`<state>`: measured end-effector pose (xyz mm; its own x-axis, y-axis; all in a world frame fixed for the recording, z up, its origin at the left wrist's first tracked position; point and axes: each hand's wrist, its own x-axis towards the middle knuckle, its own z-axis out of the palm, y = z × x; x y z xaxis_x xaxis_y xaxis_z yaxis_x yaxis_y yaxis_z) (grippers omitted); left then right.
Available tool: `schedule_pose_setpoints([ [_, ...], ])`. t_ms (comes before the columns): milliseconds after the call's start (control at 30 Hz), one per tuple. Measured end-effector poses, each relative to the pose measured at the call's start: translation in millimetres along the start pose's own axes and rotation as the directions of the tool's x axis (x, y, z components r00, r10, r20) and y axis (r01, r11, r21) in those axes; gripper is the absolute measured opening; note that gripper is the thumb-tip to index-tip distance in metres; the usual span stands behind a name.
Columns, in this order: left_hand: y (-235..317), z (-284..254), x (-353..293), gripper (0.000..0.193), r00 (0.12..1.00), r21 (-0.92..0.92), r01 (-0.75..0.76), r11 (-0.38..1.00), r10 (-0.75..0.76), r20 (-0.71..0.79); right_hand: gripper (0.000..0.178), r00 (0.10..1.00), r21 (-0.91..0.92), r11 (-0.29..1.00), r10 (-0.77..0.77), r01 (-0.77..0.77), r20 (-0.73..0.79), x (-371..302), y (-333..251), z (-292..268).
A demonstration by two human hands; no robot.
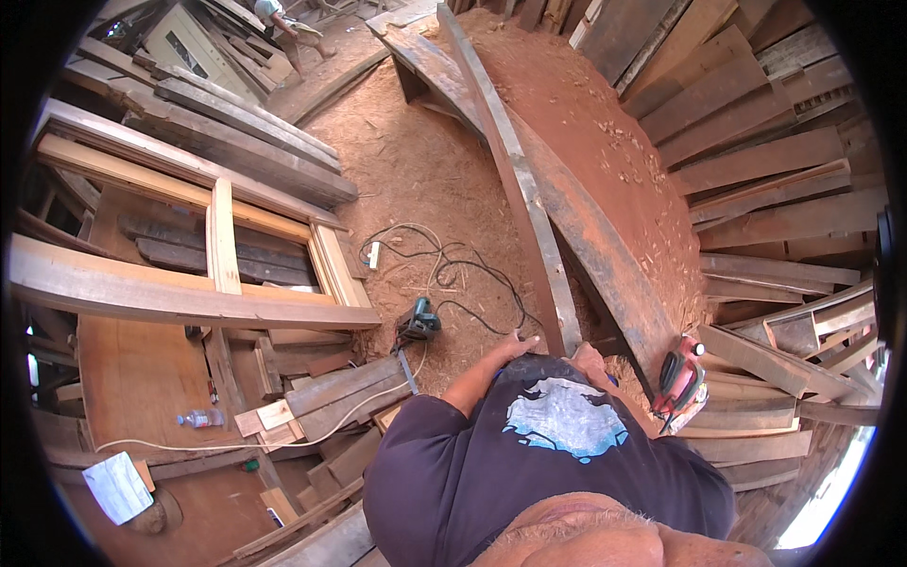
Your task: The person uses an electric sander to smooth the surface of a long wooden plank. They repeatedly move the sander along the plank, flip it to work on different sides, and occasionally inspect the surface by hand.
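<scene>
A long wooden beam [518, 180] runs from just in front of my belly away to the far end of the workspace. My right hand [590, 363] is curled on the near end of this beam, at its right edge. To the left of the same end is my left hand [520, 346], fingers stretched toward the beam's side; I cannot tell whether they touch it. My shirt hides part of both hands. Beneath and right of the beam lies a wide, reddish-dusted plank [605, 255]. A red power tool [678, 378] rests by its near end.
A dark green power tool [418, 321] sits at left, its black cable looping over sawdust near a white power strip [374, 255]. Wooden frames [227, 236] stand at left. Stacked boards [756, 180] line the right. A plastic bottle [200, 418] lies lower left. Another person [288, 33] is far left.
</scene>
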<state>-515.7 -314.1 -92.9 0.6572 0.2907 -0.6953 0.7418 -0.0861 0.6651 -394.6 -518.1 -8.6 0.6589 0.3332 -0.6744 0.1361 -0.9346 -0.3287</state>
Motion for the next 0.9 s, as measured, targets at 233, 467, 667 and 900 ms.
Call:
schedule_pose_setpoints([
  [233,-13.0,33.3,-2.0,0.104,0.987,0.112,-0.084,0.990,0.067,0.148,0.085,0.992,-0.050,0.999,-0.010,0.016,0.122,5.6,-8.4,-2.5],
  [467,-52.0,53.5,14.0,0.080,0.988,-0.224,-0.153,0.963,0.150,-0.029,0.090,0.967,0.024,0.999,-0.037,0.032,0.252,18.8,-5.7,15.1],
  [667,-19.7,31.0,-27.9,0.072,0.979,-0.215,-0.195,0.957,0.176,-0.105,0.077,0.581,0.716,0.656,-0.494,-0.239,0.647,56.1,21.9,77.8],
  [900,-34.4,41.5,-12.0,0.076,0.993,-0.357,-0.047,0.933,0.004,-0.121,0.074,0.988,0.430,0.903,-0.071,0.004,0.140,53.8,17.8,93.4],
])
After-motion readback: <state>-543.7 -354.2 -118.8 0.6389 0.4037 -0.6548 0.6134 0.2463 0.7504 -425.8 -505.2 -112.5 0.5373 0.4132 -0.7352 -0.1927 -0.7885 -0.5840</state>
